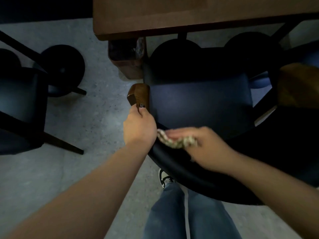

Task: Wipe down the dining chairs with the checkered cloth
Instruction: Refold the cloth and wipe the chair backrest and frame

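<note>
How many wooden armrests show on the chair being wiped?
2: one armrest gripped by the left hand, the other armrest at the right edge.

floor [72, 169]: grey speckled | wooden table [172, 14] above | dim light (deep shadows underneath)
</note>
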Available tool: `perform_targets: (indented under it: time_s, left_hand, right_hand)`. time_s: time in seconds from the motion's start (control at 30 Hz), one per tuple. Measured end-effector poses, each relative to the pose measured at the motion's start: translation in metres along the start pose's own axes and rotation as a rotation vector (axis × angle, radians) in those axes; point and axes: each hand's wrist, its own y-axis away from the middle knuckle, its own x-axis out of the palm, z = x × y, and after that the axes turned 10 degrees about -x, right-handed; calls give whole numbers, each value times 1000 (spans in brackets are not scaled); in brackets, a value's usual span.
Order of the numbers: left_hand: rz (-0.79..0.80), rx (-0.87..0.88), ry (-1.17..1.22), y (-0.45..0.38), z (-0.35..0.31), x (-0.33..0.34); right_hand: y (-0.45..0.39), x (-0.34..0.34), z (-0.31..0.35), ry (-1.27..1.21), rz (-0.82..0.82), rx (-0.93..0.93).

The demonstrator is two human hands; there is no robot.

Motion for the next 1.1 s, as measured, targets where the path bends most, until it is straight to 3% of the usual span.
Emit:
perform_targets:
  time_s: [0.07,0.2,0.53,0.73,0.97,1.1]
  left_hand:
    - [-19,4,-24,0,0,1]
    - [-41,8,-62,1,-4,0]
    - [-48,12,-87,3,-6,-1]
    - [-74,20,-98,1,-3,1]
    - [-72,24,-104,1,-4,1]
    - [-70,26,-106,2,-4,1]
  right_hand:
    - [-33,0,-21,-5,-44,210]
    - [-92,44,-52,7,75,455]
    - [-76,36,-79,64,122,437]
    - [-58,11,-104,273,292,577]
    - [-44,14,-66,331,197,418]
    - [2,14,-16,222,70,91]
